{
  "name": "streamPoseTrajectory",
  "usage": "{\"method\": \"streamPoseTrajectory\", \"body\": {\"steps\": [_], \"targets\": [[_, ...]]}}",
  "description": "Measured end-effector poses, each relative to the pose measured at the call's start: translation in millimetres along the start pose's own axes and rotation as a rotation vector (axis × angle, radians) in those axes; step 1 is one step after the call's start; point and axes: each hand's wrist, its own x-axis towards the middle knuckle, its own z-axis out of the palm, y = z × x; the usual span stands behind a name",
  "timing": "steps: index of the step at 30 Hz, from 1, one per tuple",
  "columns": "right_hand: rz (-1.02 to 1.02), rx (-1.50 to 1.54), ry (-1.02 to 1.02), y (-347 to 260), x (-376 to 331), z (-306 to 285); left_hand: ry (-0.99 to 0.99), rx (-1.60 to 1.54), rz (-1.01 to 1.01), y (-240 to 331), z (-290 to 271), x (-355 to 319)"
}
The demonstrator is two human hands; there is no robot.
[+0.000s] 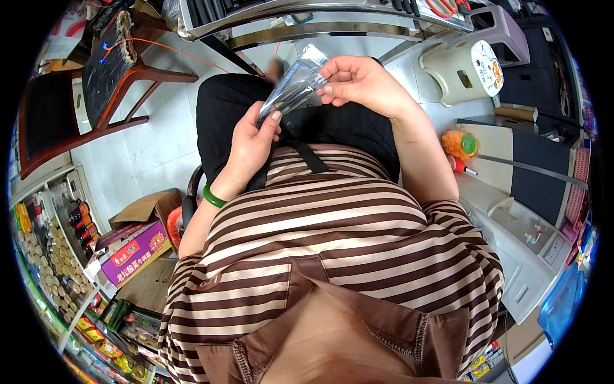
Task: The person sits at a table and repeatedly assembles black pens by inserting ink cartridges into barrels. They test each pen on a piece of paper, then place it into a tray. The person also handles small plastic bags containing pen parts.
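Note:
A clear plastic packet (291, 93) with a blue edge and dark slender contents is held over my lap, tilted up to the right. My left hand (252, 137) grips its lower end, thumb on top, and a green bangle circles that wrist. At the upper end, my right hand (358, 86) pinches the packet's clear, shiny flap between thumb and fingers. What exactly lies inside the packet is too small to tell.
Ahead stands a metal-framed table (320, 32) with dark items and red-handled scissors (442, 8). A white stool (462, 73) is at the right, a wooden chair (96, 96) at the left. Beside my left arm sit a purple carton (135, 253) and stocked shelves (57, 262).

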Motion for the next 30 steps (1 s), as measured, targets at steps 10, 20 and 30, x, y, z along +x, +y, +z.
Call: {"method": "streamPoseTrajectory", "body": {"steps": [10,20,30], "targets": [[-0.075,-0.007,0.182,-0.9,3.4,13.5,-0.053,0.024,0.053,0.7,0.0,-1.0],[-0.160,0.052,0.249,7.2,7.0,16.7,-0.090,-0.067,0.058,5.0,5.5,0.7],[-0.159,0.296,0.274,13.8,9.8,14.9,-0.120,-0.100,0.068,5.6,5.0,1.3]]}}
